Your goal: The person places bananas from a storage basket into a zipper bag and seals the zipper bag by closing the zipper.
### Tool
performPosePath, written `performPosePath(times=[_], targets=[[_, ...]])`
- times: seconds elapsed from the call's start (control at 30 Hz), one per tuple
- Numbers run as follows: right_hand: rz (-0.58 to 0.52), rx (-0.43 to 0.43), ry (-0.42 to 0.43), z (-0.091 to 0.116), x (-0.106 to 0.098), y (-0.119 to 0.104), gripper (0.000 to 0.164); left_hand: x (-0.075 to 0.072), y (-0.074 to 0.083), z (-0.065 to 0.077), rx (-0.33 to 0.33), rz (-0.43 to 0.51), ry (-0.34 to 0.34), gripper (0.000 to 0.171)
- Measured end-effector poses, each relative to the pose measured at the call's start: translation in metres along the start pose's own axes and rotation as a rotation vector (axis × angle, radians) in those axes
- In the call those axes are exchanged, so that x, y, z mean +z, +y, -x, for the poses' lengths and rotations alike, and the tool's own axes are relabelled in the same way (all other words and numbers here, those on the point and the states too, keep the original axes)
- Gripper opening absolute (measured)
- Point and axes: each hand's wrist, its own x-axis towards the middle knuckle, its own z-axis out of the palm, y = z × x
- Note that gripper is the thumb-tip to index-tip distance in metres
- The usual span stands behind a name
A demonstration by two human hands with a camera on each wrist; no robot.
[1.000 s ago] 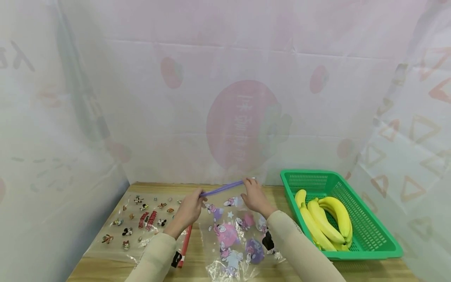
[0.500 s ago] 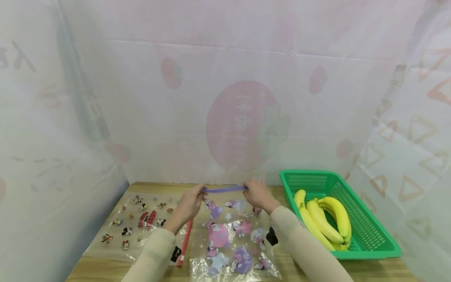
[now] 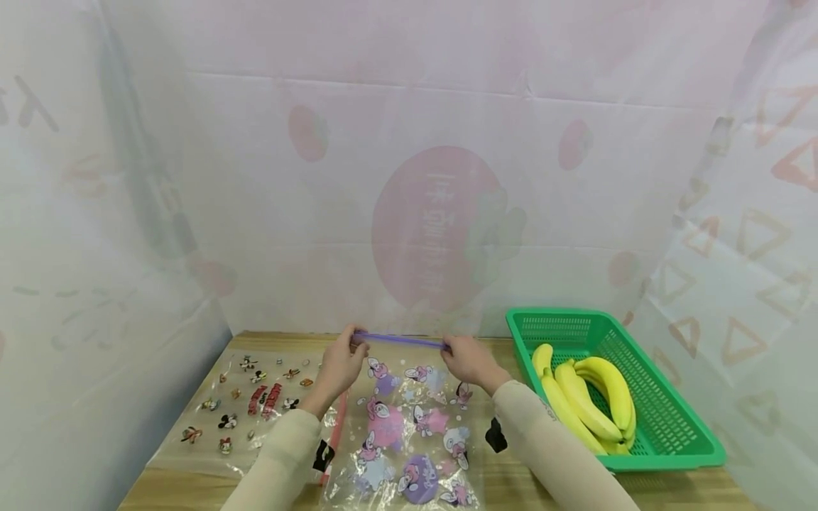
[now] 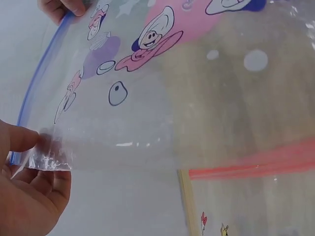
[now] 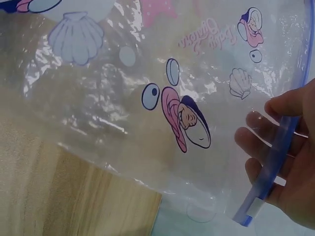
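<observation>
A clear zip bag (image 3: 409, 426) printed with pink and purple cartoon figures hangs from both hands, its purple zip edge stretched between them near the back of the table. My left hand (image 3: 341, 363) pinches the bag's left top corner, thumb on the near side in the left wrist view. At the other end, my right hand (image 3: 469, 360) grips the zip edge, fingers curled behind the film. A white slider (image 5: 255, 207) sits at the end of the blue-looking zip strip in the right wrist view, just below the fingers.
A second clear zip bag (image 3: 255, 404) with a red zip lies flat on the wooden table (image 3: 511, 482) at left, partly under the held bag. To the right stands a green basket (image 3: 677, 419) holding several bananas (image 3: 588, 404). A printed white sheet (image 3: 287, 213) hangs behind.
The zip edge has gone from slanting up at the right to nearly level, pulled taut. The bag has shifted left and spread flatter; my left hand moved slightly left.
</observation>
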Motion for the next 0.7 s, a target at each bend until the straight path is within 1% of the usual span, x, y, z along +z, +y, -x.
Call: performPosePath(times=[0.1,0.23,0.37,0.57,0.7], targets=[[-0.003,0.003,0.018,0.003,0.001,-0.001,0.011,-0.001,0.0,-0.002,-0.019,-0.007,0.022,0.031],[-0.005,0.006,0.041,0.004,0.004,0.0,0.015,-0.001,0.001,-0.004,-0.037,-0.02,0.048,0.04],[-0.047,0.003,0.053,0.004,0.01,0.003,0.017,-0.001,0.002,-0.005,-0.064,0.001,0.042,0.043],[-0.134,-0.001,0.111,0.006,0.019,0.008,0.011,-0.002,0.0,-0.006,-0.094,0.002,0.028,0.039],[-0.236,0.035,0.132,0.01,0.023,0.009,0.009,-0.001,-0.001,-0.007,-0.108,-0.019,0.039,0.026]])
